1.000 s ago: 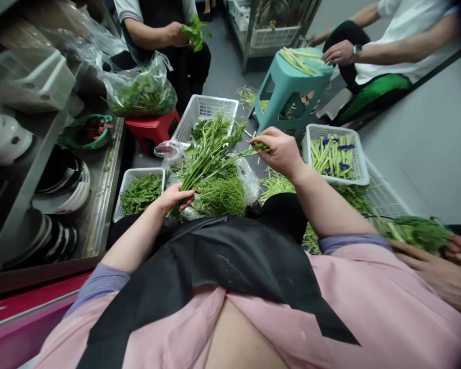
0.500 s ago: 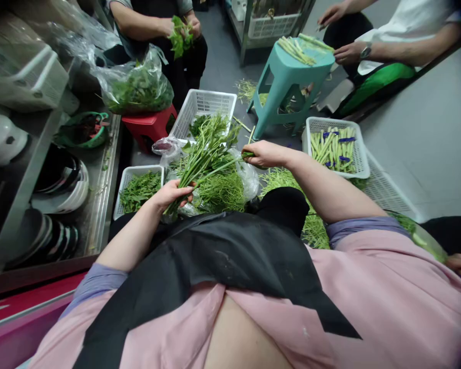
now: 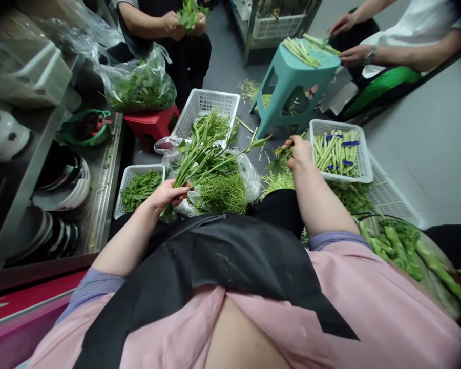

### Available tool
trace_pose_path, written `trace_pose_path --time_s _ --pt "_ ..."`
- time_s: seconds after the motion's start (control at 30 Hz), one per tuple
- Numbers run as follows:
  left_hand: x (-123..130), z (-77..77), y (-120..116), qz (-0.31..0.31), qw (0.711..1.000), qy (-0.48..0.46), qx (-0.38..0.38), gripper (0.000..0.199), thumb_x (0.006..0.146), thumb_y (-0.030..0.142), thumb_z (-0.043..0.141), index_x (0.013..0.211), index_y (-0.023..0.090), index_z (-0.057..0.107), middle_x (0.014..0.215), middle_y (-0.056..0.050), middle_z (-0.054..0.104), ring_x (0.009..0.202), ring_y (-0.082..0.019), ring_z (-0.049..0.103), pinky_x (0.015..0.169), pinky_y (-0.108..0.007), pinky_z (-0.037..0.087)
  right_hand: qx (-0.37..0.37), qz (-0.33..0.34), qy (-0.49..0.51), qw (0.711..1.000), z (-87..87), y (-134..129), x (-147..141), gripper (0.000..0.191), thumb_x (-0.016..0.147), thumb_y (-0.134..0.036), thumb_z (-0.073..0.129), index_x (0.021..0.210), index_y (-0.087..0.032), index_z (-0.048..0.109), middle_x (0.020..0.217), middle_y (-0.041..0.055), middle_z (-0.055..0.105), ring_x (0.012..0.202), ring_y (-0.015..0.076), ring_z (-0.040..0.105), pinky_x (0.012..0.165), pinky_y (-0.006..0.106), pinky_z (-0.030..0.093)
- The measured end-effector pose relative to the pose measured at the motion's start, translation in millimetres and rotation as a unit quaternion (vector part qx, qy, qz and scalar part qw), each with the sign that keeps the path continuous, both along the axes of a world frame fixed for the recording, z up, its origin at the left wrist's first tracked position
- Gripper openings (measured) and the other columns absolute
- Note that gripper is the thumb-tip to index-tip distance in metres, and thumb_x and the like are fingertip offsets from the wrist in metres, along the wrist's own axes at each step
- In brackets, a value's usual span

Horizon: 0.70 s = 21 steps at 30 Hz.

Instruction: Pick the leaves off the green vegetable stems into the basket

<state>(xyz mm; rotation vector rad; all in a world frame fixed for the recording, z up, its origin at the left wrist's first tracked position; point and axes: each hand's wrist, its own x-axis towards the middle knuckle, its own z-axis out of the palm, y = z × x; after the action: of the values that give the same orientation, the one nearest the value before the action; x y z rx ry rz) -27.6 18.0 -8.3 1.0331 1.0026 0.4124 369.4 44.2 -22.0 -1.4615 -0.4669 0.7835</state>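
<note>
My left hand (image 3: 172, 193) is closed around the lower stems of a bunch of long-stemmed leafy greens (image 3: 200, 154), whose tops fan out up and to the right. Off to the right, my right hand (image 3: 301, 154) pinches a small clump of leaves (image 3: 281, 155) above the pile of pale green stems (image 3: 278, 180) on the floor. Beneath the held bunch, a clear plastic bag (image 3: 249, 177) lies spread with thin green stems (image 3: 223, 192) heaped on it. A white basket (image 3: 184, 115) behind the bunch contains more greens.
A small white basket of leaves (image 3: 123, 177) stands left. Tied stalks fill a white basket (image 3: 369, 164) at right, near a turquoise stool (image 3: 280, 82). A red stool (image 3: 146, 120) bears a bag of greens (image 3: 142, 87). Metal shelving (image 3: 100, 205) runs along the left. Two co-workers' hands handle vegetables opposite.
My right hand has moved right, away from the bunch, carrying the small clump of leaves. My left hand keeps its hold on the stems. The view has shifted slightly.
</note>
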Motion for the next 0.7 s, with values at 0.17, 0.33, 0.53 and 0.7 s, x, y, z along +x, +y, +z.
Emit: trace_pose_path --time_s 0.17,0.33,0.53,0.7 --pt "0 1.1 3 -0.014 1.000 0.000 -0.010 0.055 0.053 0.043 0.088 0.082 0.013 0.053 0.046 0.005 0.048 0.032 -0.004 0.035 0.032 -0.017 0.021 0.106 0.316 -0.463 0.821 42.1 -13 -24 0.014 0.086 -0.028 0.055 0.091 -0.017 0.063 0.084 0.0054 0.062 0.081 0.0158 0.059 0.078 0.031 0.048" --pt "4 2.5 4 -0.029 1.000 0.000 -0.012 0.056 0.056 0.044 0.087 0.088 0.011 0.055 0.045 0.006 0.047 0.031 -0.004 0.036 0.033 -0.017 0.022 0.022 0.583 -0.631 0.511 43.5 -5 -71 0.023 0.084 -0.019 0.052 0.099 -0.013 0.068 0.097 0.0113 0.062 0.084 0.0179 0.058 0.075 0.031 0.045" --pt "2 1.9 5 -0.013 1.000 0.000 0.005 0.052 0.055 0.043 0.086 0.083 0.013 0.054 0.048 0.004 0.051 0.032 -0.003 0.036 0.032 -0.017 0.021 0.052 0.611 -0.528 0.588 17.5 -7 -68 0.023 0.086 -0.031 0.054 0.094 -0.014 0.069 0.101 0.0122 0.064 0.092 0.0180 0.059 0.083 0.032 0.046" --pt "8 2.9 5 -0.018 1.000 0.013 0.013 0.049 0.057 0.042 0.085 0.082 0.013 0.054 0.048 0.004 0.050 0.033 -0.003 0.036 0.032 -0.017 0.022 -0.105 0.607 -0.302 0.728 17.8 -30 -77 0.018 0.087 -0.028 0.053 0.087 -0.014 0.064 0.060 -0.0010 0.060 0.052 0.0082 0.054 0.055 0.021 0.043"
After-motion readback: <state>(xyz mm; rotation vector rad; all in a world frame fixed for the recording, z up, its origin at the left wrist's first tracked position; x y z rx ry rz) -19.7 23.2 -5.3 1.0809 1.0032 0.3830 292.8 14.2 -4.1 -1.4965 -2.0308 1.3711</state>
